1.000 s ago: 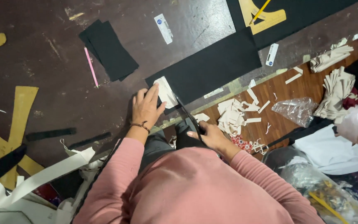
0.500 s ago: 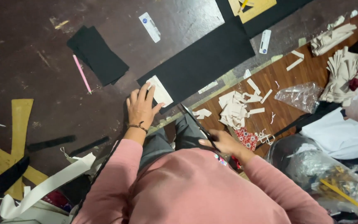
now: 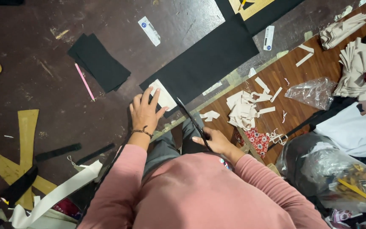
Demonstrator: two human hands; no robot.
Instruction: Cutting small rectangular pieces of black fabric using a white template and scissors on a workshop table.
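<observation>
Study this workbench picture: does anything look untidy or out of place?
Yes. Pale offcuts lie scattered on the wooden surface beside the right hand holding scissors; a pink pencil lies loose beyond the left hand.

Black, cream and pink across my dark brown work table.

My sleeves [image 3: 123, 182] are salmon pink and my trousers [image 3: 166, 148] grey. My left hand [image 3: 145, 113] wears a dark bracelet [image 3: 140, 132] and rests on a white card [image 3: 162, 95] against the black sheet [image 3: 204, 63]. My right hand [image 3: 217, 142] holds black scissors [image 3: 191, 121]. The table [image 3: 43, 25] is dark brown, scuffed; the board [image 3: 301, 76] is reddish wood grain. The offcuts [image 3: 244, 110] are cream, the small cloth [image 3: 257, 140] red with a white floral print, the pencil [image 3: 84, 81] pink, the templates [image 3: 26, 135] mustard yellow.
</observation>
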